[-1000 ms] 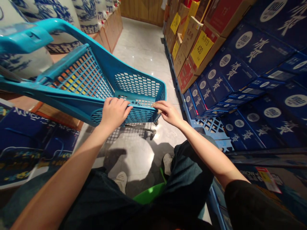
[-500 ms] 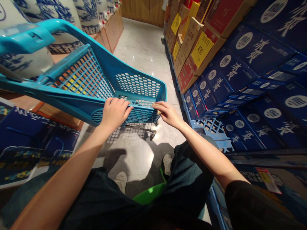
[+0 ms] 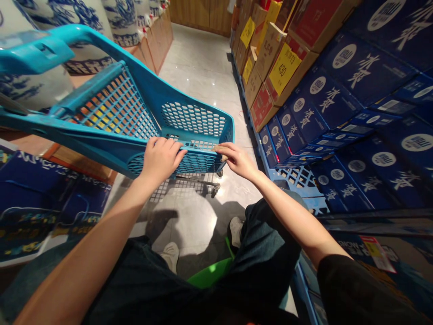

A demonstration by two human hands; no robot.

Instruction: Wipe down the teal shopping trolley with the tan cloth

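A blue plastic shopping cart (image 3: 189, 101) with perforated sides stands across the left and middle of the view. My left hand (image 3: 162, 158) is closed over the near rim of its basket, fingers on top. Farther right on the same rim, near the corner, my right hand (image 3: 237, 160) holds a small tan cloth (image 3: 219, 154) against the edge between its fingers. The cloth is mostly hidden by the hand. Inside the basket, I see only its blue floor and walls.
Stacked blue boxes (image 3: 304, 113) on a blue pallet (image 3: 297, 178) line the right. Cartons with yellow signs (image 3: 282, 67) stand beyond. Large blue-and-white jars (image 3: 123, 22) are at the back left, dark blue bags (image 3: 34, 189) at the left. Something green (image 3: 211, 273) lies between my legs.
The cart appears shifted very slightly left in view. Both hands remain at nearly the same places on the rim.
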